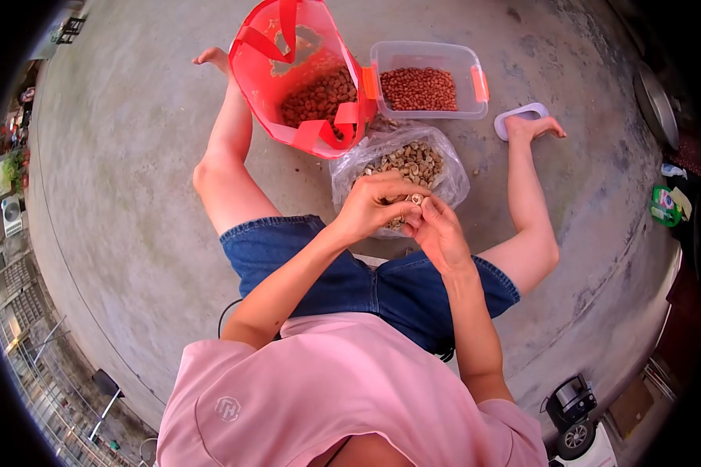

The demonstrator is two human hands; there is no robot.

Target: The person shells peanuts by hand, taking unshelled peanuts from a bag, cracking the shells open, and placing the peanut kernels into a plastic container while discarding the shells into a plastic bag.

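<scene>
In the head view, the left hand (371, 204) reaches in from seven o'clock, its back up and wrist bent. The right hand (444, 237) rises from five o'clock, fingers curled. Their fingertips meet, pinching a small, pale, rough shell (417, 199) between them, over the near side of a crinkly clear plastic bag (453, 180) of broken tan husks (419, 162). At eleven o'clock stands a glossy red bag (261, 93) of unshelled-looking brown pods (319, 97); at twelve, a rectangular translucent box (467, 74) holds smooth reddish kernels (418, 89).
</scene>
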